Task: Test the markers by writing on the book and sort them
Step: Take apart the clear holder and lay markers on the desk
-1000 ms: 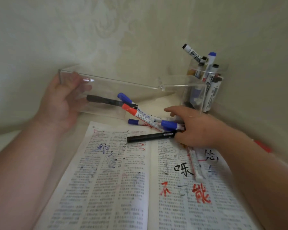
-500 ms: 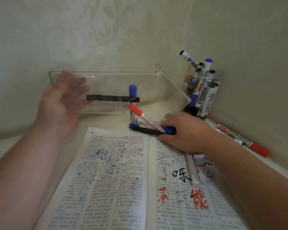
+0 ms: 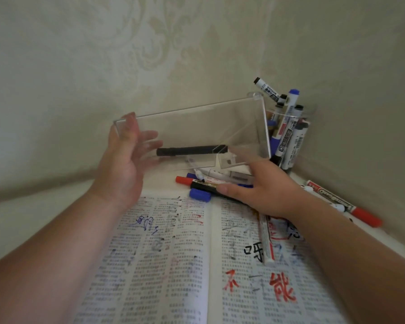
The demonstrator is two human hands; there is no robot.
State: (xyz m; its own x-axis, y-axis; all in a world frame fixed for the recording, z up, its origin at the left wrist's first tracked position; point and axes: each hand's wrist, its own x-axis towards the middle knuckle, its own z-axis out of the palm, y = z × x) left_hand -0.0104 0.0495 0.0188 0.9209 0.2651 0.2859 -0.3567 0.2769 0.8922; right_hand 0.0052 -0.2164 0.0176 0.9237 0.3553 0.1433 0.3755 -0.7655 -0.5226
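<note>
My left hand [image 3: 122, 169] grips the left end of a clear acrylic box [image 3: 197, 122], lifted and tilted above the table. One black marker [image 3: 189, 151] lies inside it. A pile of loose markers [image 3: 200, 187] with red, blue and black caps sits under the box at the top edge of the open book [image 3: 161, 253]. My right hand [image 3: 267, 192] rests palm down on this pile with its thumb along a black marker. Its fingers are hidden behind the box's corner. A white marker [image 3: 267, 239] lies on the book's right page.
A clear cup [image 3: 290, 127] full of upright markers stands in the wall corner at the back right. Red-capped markers [image 3: 341, 202] lie on the table right of my right arm. Patterned walls close in behind and to the right.
My left hand has raised and tipped the box further, so the markers slid out onto the pile and only the black one stays inside. My right hand stayed on the pile.
</note>
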